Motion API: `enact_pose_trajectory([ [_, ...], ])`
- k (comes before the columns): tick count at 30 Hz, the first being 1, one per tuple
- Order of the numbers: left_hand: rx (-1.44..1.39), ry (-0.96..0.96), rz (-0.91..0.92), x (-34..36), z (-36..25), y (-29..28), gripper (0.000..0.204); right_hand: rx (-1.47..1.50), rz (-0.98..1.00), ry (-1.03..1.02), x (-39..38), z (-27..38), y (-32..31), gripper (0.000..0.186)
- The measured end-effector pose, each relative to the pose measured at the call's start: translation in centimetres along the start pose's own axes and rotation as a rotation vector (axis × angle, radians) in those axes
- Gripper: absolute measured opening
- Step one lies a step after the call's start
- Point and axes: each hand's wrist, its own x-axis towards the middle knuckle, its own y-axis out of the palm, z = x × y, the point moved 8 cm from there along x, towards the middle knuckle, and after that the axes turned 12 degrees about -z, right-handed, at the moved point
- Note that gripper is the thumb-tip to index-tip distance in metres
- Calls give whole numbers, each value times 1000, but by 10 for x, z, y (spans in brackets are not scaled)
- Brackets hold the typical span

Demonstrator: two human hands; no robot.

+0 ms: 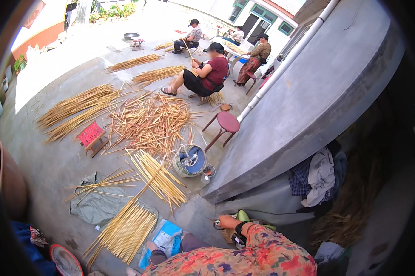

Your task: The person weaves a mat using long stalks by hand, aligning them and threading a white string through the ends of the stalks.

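My right hand [227, 221] reaches out at the bottom centre, a black band on its wrist and a floral sleeve behind it. Its fingers are curled on a small dark-and-silver object [217, 224], too small to make out. Just beside it lie pale green gourd-like things [243, 216] on something brown. My left hand is not in view. A blue-and-white bag [166, 238] is by my legs, with pale trimmed stalks [125, 230] laid out to its left.
Stalk heaps [147, 119], a woven bag [184, 165], a maroon stool [227, 121] and a red folding stool [90, 134] occupy the floor ahead. A grey concrete ledge [299, 110] curves along the right. A co-worker [210, 73] sits working with stalks; others are farther back.
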Motion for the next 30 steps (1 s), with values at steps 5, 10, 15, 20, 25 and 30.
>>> enact_pose_trajectory([
  [5,-141,-192,29,14,15,8,38,-9,-39,-64,18,13,11,32],
  [10,-265,-301,-8,16,46,-11,36,-9,-14,-64,30,38,22,33],
  [15,-92,45,616,-13,107,-66,31,-51,27,-57,40,68,47,34],
  [20,-40,238,799,-40,91,-119,26,-32,25,11,35,80,34,33],
  [25,-19,327,869,-40,31,-169,23,21,-58,15,44,63,62,39],
  [30,-135,207,977,-34,48,-196,19,53,-176,92,37,94,50,44],
])
